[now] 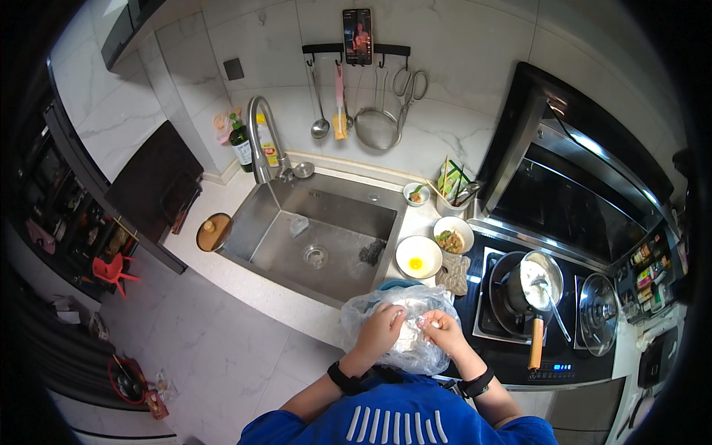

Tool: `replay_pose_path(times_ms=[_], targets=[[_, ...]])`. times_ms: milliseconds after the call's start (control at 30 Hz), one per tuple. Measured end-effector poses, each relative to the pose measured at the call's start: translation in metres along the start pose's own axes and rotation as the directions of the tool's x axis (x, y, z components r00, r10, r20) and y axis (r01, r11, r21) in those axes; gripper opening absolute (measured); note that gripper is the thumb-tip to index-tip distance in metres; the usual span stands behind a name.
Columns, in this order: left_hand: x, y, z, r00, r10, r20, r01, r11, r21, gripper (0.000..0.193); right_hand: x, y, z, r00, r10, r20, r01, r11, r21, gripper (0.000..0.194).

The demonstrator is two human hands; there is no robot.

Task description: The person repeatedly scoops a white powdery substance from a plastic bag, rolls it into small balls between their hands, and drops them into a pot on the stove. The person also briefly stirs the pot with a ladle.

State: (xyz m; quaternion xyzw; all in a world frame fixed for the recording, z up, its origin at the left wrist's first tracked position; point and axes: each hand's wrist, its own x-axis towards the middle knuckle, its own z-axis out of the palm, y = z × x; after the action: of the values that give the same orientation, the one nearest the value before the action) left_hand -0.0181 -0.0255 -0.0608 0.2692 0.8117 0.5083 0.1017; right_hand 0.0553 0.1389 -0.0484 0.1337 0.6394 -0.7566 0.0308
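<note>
A clear plastic bag (414, 361) with a white, flour-like powder (410, 336) in it lies before me at the counter's front edge. My left hand (382, 329) is over the left part of the bag, fingers bent towards the middle. My right hand (443, 330) faces it from the right, thumb and forefinger drawn together near something small and white. Whether either hand grips the bag or a bit of its contents is unclear. Behind the bag shows the rim of a blue bowl (397, 284). Beyond it, a white bowl (418, 270) holds an egg yolk.
Water runs from the faucet (258, 139) into the steel sink (311, 283). A bowl of chopped food (453, 236) stands near the stove. On the cooktop (489, 361), a wooden-handled saucepan (520, 289) contains white stuff and a spoon; a glass lid (598, 317) rests to its right.
</note>
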Motion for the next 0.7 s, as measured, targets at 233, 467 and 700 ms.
replay_pose_path(times_ms=[233, 467, 700], targets=[[0.014, 0.011, 0.008, 0.797, -0.174, 0.579, 0.598, 0.085, -0.797, 0.030, -0.013, -0.033, 0.028, 0.905, -0.406, 0.125, 0.409, 0.754, -0.514, 0.019], [0.014, 0.012, 0.004, 0.786, -0.332, 0.522, 0.593, 0.164, -0.788, 0.021, -0.017, -0.053, 0.032, 0.934, -0.358, -0.014, 0.217, 0.597, -0.773, 0.054], [0.016, 0.007, 0.004, 0.726, -0.473, 0.499, 0.543, -0.049, -0.838, 0.036, -0.016, -0.047, 0.027, 0.895, -0.441, 0.062, 0.348, 0.606, -0.715, 0.036]])
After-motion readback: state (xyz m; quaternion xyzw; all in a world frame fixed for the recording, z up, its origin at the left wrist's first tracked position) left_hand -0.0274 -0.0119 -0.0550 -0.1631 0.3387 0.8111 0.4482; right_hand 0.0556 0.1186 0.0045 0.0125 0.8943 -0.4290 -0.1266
